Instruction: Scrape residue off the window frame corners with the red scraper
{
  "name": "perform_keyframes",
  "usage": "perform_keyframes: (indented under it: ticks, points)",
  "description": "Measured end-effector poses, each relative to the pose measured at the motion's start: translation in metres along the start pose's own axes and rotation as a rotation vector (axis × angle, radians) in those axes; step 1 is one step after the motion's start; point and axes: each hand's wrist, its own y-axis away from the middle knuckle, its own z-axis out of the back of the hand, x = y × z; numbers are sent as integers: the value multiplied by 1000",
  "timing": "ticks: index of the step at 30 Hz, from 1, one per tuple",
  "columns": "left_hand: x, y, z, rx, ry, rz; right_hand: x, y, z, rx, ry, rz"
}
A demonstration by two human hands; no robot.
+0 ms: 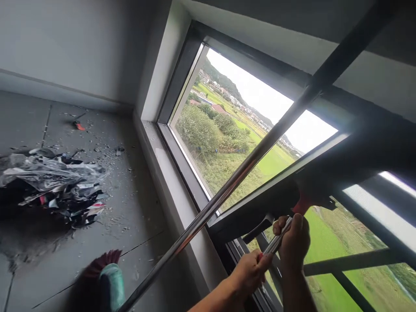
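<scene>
Both hands grip one slim, shiny metal handle [276, 243] that rises to a red plastic fitting [301, 207] at the dark window frame [260, 208]. The left hand [251, 272] is clenched around the lower end of the handle, near the bottom edge of the view, with its forearm coming in from below. The right hand [294, 240] is clenched around the handle just above it, the knuckles turned towards the glass, close under the red fitting. The two hands are almost touching along the handle.

The fitting sits against the lower bar of the dark frame, beside a black lever-shaped window handle [258, 229]. A long polished steel pole [227, 186] crosses the view diagonally in front of the window, from the bottom edge up towards the top right corner, and passes to the left of the hands without touching them.

On the grey floor [136, 190] at the left lies a heap of crumpled clear and dark plastic film scraps [55, 186], with small debris scattered around it. A small red and black tool [78, 125] lies further back near the wall. A brush with dark red bristles and a teal body [107, 277] stands at the bottom edge.
</scene>
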Motion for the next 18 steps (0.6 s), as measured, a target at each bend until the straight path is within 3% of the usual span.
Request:
perform_keyframes:
  ticks: [3, 7, 18]
  points:
    - [-2, 0, 11, 2, -128, -71, 6, 0, -5, -36, -21, 1]
    - [-5, 4, 16, -97, -278, -125, 3, 0, -8, -29, 1, 20]
    - [11, 2, 9, -181, -330, -132, -11, 0, -5, -16, 55, -20]
